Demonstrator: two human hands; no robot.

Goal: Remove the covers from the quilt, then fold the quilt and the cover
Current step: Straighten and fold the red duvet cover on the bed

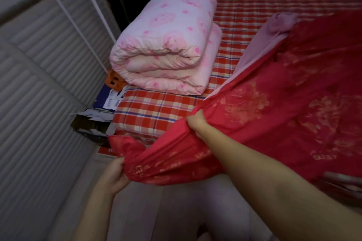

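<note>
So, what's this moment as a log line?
pink printed padded quilt: folded, on red checked mattress | red patterned fabric cover: removed, unfolded | left hand: grips cover end | right hand: grips cover edge

A home bedroom, plainly: a bed (154, 111) in red plaid sheeting with a folded pink quilt (166, 45) and a red patterned cover (293, 103) lying on it, white louvred doors (39, 64) close alongside, boxes and bags (94, 123) wedged on the floor between.
</note>
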